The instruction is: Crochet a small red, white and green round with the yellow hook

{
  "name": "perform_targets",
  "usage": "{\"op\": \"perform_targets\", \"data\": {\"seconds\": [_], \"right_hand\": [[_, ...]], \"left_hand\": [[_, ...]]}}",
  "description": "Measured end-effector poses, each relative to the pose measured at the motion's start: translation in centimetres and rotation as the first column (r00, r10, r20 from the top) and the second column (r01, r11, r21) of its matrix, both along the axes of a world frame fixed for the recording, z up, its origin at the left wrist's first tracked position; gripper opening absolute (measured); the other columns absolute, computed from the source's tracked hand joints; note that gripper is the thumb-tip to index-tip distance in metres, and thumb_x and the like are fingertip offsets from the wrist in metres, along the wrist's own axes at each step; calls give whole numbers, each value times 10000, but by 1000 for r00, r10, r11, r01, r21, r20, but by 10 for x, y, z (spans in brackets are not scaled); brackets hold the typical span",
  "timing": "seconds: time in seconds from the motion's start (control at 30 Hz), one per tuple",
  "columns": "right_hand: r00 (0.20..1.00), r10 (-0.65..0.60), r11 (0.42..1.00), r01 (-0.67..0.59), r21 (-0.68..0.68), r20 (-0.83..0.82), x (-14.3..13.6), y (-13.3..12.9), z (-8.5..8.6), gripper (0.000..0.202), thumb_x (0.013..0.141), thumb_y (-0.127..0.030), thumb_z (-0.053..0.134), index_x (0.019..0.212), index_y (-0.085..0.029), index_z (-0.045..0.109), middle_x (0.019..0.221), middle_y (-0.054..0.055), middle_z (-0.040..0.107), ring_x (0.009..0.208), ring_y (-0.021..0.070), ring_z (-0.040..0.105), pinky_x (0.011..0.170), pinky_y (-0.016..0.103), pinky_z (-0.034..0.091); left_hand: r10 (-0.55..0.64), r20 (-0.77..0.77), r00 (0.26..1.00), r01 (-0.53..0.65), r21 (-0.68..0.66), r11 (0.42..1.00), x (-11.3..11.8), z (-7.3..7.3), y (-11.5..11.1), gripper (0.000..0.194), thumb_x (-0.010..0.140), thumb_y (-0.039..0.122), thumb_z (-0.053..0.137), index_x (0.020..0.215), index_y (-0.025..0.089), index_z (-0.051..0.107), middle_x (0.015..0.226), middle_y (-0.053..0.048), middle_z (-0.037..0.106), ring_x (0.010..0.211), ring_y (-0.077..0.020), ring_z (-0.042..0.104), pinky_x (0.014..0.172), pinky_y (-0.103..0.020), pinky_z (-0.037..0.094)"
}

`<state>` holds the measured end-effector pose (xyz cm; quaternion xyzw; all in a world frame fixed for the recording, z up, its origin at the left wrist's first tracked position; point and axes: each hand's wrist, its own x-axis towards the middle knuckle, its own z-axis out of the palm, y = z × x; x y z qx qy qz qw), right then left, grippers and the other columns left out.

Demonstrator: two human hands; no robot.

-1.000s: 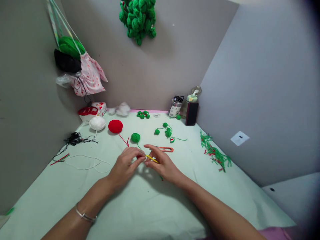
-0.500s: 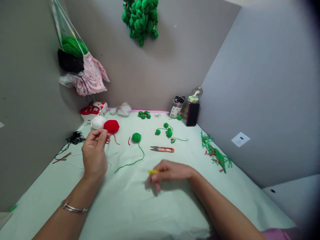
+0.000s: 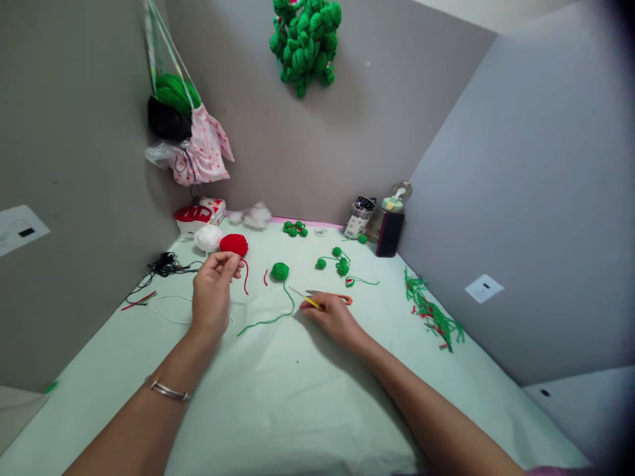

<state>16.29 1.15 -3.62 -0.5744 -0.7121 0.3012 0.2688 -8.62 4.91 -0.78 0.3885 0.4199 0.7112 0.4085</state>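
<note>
My left hand (image 3: 214, 287) is raised in front of the red yarn ball (image 3: 234, 244), thumb and fingertips pinched together. Bits of red yarn (image 3: 246, 277) show at the fingertips and below them; the fingers partly hide what they hold. My right hand (image 3: 335, 320) grips a crochet hook (image 3: 312, 302) by its yellow handle, with the thin metal shaft pointing up and left. Just behind that hand lie orange thread snips (image 3: 344, 299), partly covered. A green crocheted ball (image 3: 280, 271) with a long green tail rests between the hands.
Green crocheted pieces (image 3: 342, 266) lie behind the snips. Green and red yarn scraps (image 3: 431, 314) are at right, black cord (image 3: 169, 264) at left. A white yarn ball (image 3: 208, 238), stuffing (image 3: 256, 215), a pen tin (image 3: 358, 219) and a phone (image 3: 390, 233) stand toward the back wall.
My right hand has moved forward, turning the crochet hook so that its shaft shows. My left hand stays pinched near the red yarn ball. The whole view has shifted slightly.
</note>
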Motion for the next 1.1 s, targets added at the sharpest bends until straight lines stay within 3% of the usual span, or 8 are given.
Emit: {"op": "perform_targets", "data": {"seconds": [0.1,0.23,0.4,0.53,0.67,0.8,0.93,1.1], "right_hand": [[991,47,999,-48,-1,129,-23,-6,-3,95,880,-172,691,902,-192,781,915,55,746,868,217,663,769,307,449],[963,98,995,-100,-3,253,-35,-11,5,181,872,-86,655,953,-194,776,1015,80,754,900,212,669,780,302,435],[925,210,978,-194,-82,317,-1,-15,31,156,738,-59,724,797,-198,764,777,5,735,734,169,648,672,251,420],[921,75,997,-76,-11,383,39,-8,47,162,871,-125,605,893,-179,756,808,13,731,690,159,611,637,246,415],[877,-30,998,2,59,479,56,-3,41,243,934,-139,557,1019,-193,778,934,53,766,806,195,663,709,270,436],[802,-36,999,6,53,596,53,-3,28,310,927,-83,566,1067,-232,799,1070,76,770,907,219,706,717,271,412],[721,-26,999,-5,42,692,49,-3,23,316,1003,-135,514,1172,-234,763,1128,89,739,911,222,714,684,274,393],[644,21,998,-61,24,765,45,-9,26,355,1033,-92,435,1256,-193,692,1183,131,687,860,213,703,660,287,385]], "left_hand": [[-11,-33,999,11,-9,1000,1,-3,1,227,761,376,803,855,203,691,772,6,683,673,-143,562,712,-284,467],[-39,-67,997,38,-24,999,2,-5,1,223,767,380,797,844,200,691,767,0,680,677,-151,561,712,-290,465],[-53,-76,996,51,-33,998,1,-6,0,240,772,398,797,848,197,690,772,-3,681,688,-153,563,721,-292,469],[-58,-79,995,56,-32,998,1,-7,1,245,779,401,796,868,196,697,778,-1,684,687,-153,571,725,-291,471],[-66,-89,994,63,-33,997,1,-10,2,237,784,398,798,855,195,700,779,-4,690,684,-154,577,722,-292,469],[-69,-105,992,66,-31,997,1,-15,4,231,808,400,791,870,194,704,783,2,690,690,-151,582,729,-288,474],[-88,-144,986,82,-46,996,0,-21,6,182,885,349,771,912,180,710,806,5,691,723,-150,608,758,-297,515],[-119,-198,973,101,-100,990,-1,-29,9,281,998,353,699,1206,165,691,1185,-86,724,980,-237,720,845,-441,620]]}}
